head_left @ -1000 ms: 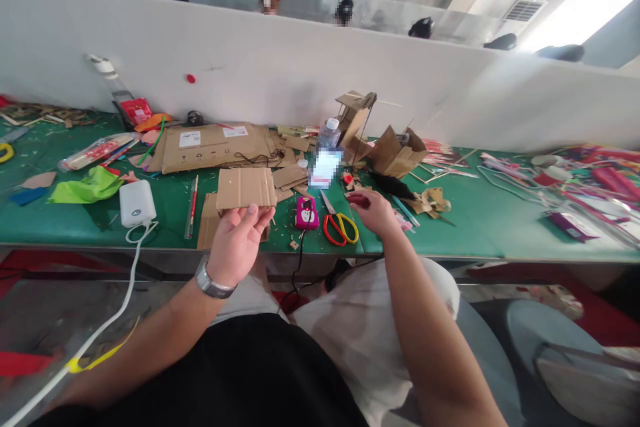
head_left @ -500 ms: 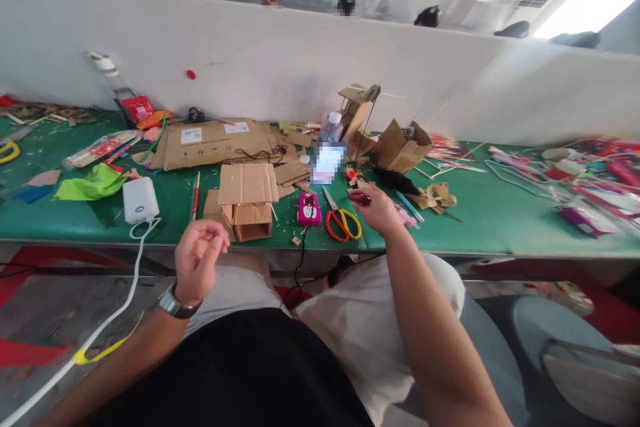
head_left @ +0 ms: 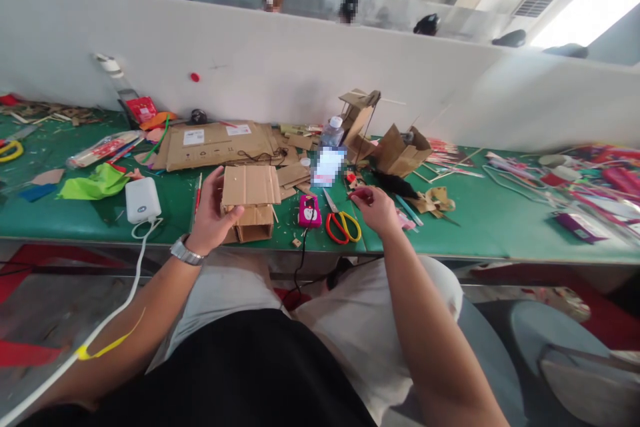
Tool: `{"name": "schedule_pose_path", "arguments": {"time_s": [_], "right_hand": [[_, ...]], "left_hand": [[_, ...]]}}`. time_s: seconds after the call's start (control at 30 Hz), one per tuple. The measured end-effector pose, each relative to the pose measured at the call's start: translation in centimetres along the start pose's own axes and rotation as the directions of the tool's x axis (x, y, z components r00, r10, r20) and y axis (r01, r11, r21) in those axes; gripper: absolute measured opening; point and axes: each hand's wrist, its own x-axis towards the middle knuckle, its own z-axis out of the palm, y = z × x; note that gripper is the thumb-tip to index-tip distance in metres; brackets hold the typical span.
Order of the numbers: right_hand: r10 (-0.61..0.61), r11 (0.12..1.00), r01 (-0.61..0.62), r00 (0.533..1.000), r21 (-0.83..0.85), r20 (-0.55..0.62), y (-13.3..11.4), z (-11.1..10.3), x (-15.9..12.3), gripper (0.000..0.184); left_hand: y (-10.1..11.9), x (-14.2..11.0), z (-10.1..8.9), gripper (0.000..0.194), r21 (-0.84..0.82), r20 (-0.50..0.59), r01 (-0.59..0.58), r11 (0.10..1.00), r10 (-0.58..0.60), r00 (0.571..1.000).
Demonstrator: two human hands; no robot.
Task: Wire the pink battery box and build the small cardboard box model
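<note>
Left fingers (head_left: 214, 187) curve beside the cardboard box (head_left: 250, 188) — thumb (head_left: 233, 215) at its front.

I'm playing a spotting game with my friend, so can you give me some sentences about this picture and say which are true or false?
1. The left hand is at the small cardboard box. True.
2. The pink gadget lies between the small cardboard box and the scissors. True.
3. Both scissor handles are blue. False: one is red and the other is yellow.
4. The watch is on the left wrist. True.
5. The white device with the white cable is to the right of the scissors. False: the white device is far to their left, beside the bright green sheet.
6. The table top is white. False: the table top is green.
</note>
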Motion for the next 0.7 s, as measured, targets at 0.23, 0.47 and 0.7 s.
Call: {"name": "schedule_pose_path", "arguments": {"time_s": [0.23, 0.47, 0.7], "right_hand": [[0.001, 1.0, -0.001, 1.0, 0.025, -0.007, -0.3, 0.0, -0.1, 0.019], [0.007, 0.999, -0.007, 1.0, 0.041, -0.002, -0.5, 0.0, -0.1, 0.018], [0.011, 0.999, -0.011, 1.0, 0.04, 0.002, -0.7, -0.1, -0.2, 0.021]], "left_hand": [[0.3, 1.9, -1.1, 0.099, -0.083, -0.011, -0.041, 0.996, 0.04, 0.999], [3.4, 1.6, -2.2, 0.125, 0.011, 0.035, -0.118, 0.993, 0.117, 0.992], [4.4, 1.5, -2.6, 0.135, 0.093, 0.09, -0.304, 0.948, 0.296, 0.951]]}}
